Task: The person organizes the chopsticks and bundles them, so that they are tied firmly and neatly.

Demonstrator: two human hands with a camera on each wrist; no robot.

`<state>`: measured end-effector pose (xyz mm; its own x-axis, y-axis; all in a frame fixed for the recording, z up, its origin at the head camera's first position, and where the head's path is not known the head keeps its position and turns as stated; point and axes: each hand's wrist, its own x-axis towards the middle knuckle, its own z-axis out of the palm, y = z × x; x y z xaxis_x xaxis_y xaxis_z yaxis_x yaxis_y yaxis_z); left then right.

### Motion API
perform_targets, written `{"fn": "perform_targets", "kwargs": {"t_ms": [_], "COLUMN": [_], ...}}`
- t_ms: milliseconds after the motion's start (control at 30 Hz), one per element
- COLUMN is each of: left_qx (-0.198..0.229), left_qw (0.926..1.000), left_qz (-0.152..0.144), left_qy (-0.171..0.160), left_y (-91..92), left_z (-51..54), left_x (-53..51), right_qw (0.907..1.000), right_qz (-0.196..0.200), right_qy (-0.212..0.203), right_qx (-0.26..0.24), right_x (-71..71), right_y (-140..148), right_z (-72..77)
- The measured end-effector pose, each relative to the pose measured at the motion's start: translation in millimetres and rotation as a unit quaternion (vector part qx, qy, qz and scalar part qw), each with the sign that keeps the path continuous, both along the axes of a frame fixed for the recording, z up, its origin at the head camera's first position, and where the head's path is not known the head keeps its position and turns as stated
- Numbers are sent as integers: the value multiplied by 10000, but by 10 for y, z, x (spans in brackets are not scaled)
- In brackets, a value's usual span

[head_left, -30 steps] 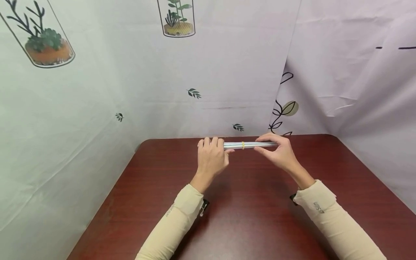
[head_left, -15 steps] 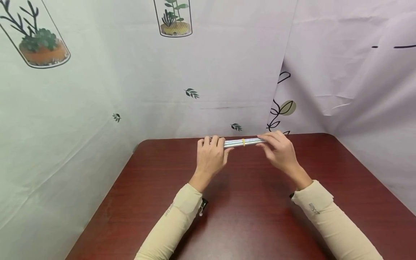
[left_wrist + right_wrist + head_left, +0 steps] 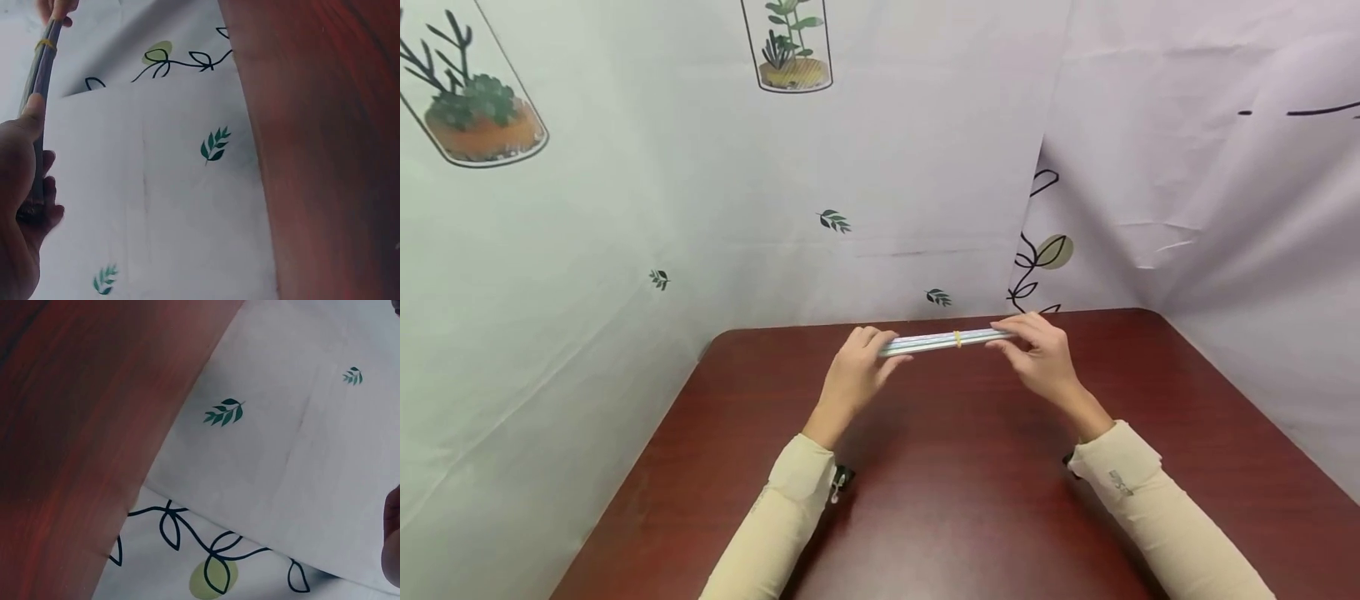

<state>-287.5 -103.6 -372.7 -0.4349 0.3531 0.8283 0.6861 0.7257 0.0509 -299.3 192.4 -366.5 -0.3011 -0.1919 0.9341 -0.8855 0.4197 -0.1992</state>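
A slim bundle of pale, shiny sticks, bound at its middle by a yellow band, is held level above the far part of the table. Its exact kind cannot be told. My left hand grips the left end, thumb below and fingers above. On the other end, my right hand pinches between thumb and fingers. The left wrist view shows the bundle running up along the thumb, its near end dark and blurred. Only a sliver of a hand appears at the right wrist view's edge.
Below the hands lies a dark red wooden table with rounded far corners. White cloth printed with leaves and plant jars hangs behind it and along both sides. Dark devices sit at both wrists, partly under cream sleeves.
My left hand has shifted left and slightly down, so more of the bundle shows. The bundle tilts up toward the right. My right hand now covers more of its right end than a second ago.
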Motion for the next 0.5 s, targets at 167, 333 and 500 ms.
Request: {"fn": "perform_targets", "kwargs": {"t_ms": [167,333,500], "left_qx": [787,1613,2175], "left_qw": [9916,9787,9573], "left_qz": [-914,-1017,-1094], "left_qy": [-473,-764,-1558], "left_y": [-83,-221,-99], "left_z": [-73,-53,27], "left_x": [-37,20,-70], "right_qw": [9971,9757,9483], "right_qz": [172,698,639], "right_qy": [-709,-2069,-3076], "right_qx": [-206,-188,-462], "right_x": [133,240,190], "right_y": [-69,-218,-186], "right_z": [64,190,312]}}
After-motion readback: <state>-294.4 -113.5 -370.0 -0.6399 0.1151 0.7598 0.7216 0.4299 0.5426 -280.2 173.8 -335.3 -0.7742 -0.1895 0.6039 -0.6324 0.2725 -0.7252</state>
